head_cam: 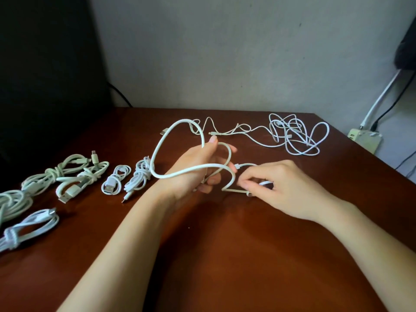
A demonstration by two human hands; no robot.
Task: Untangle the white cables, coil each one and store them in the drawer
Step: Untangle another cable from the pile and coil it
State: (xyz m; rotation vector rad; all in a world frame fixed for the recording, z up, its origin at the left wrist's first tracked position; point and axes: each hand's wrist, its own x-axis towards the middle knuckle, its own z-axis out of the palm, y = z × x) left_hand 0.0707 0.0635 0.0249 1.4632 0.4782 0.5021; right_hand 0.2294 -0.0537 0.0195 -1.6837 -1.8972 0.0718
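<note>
A thick white cable (165,140) arcs in big loops above the brown table (225,255). My left hand (193,170) grips its loops at the table's middle, thumb up. Just to the right, my right hand (276,188) pinches the same cable's end between curled fingers. A tangle of thin white cables (297,136) lies at the back right, with a strand trailing left to a connector (212,133). Several coiled white cables lie along the left: a small coil (114,183), a wrapped bundle (139,176), a greenish-white pair (74,176) and a flat coil (29,228). No drawer is in view.
A dark monitor-like panel (45,64) stands at the back left against the grey wall. A pale power strip (364,140) with plugged leads sits off the table's right edge. Bare tabletop shows in front of my forearms.
</note>
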